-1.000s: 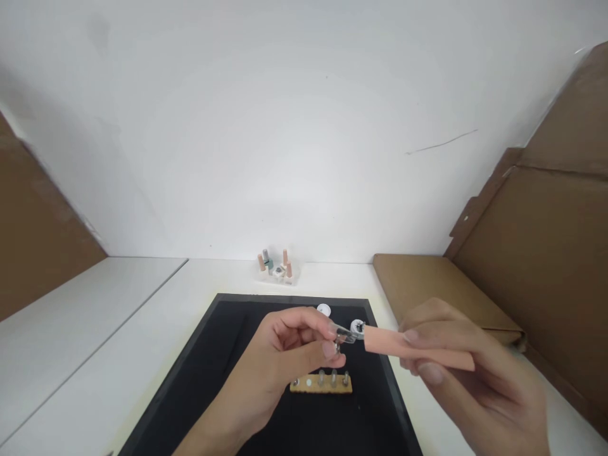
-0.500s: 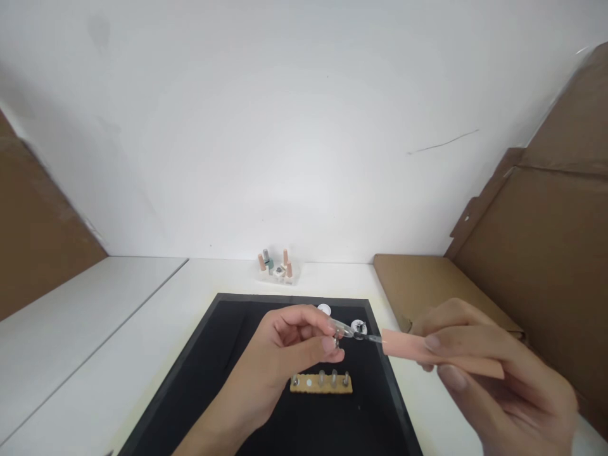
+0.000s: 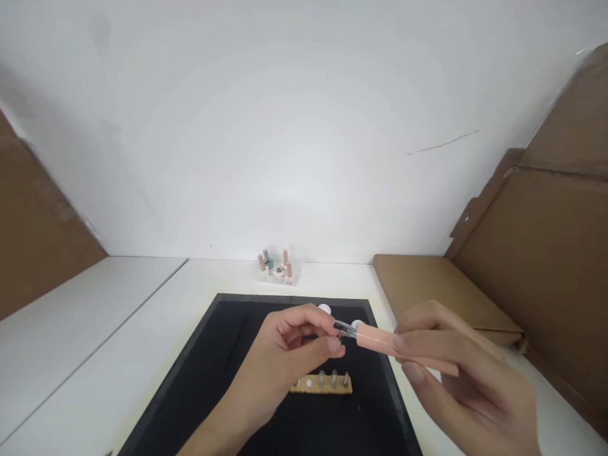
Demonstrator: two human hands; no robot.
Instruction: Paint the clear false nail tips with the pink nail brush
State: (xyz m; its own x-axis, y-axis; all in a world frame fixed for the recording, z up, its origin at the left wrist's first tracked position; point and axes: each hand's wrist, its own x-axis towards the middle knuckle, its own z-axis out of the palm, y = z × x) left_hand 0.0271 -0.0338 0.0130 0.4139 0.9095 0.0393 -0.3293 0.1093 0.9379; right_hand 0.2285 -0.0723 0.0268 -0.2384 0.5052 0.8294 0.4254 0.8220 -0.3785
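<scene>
My left hand [image 3: 285, 361] pinches a clear nail tip [image 3: 346, 329] on a small metallic stand, mostly covered by the fingers. In my right hand [image 3: 456, 373] is a brush with a long peach handle [image 3: 380, 339], its dark bristles lying over the nail tip. Whether they touch is hard to tell. Below the hands, a wooden strip [image 3: 327, 384] on the black mat [image 3: 332, 424] carries several clear nail tips on stands and a pale round spot.
Small bottles with peach and grey caps stand in a clear tray [image 3: 289, 280] by the wall. Two white round pieces, one at the mat's back [image 3: 324, 309], lie behind the hands. A flat cardboard piece [image 3: 432, 288] is at the right.
My right hand has moved left with the brush, bringing the bristles from the nail tip's outer end over its surface. My left hand has barely shifted.
</scene>
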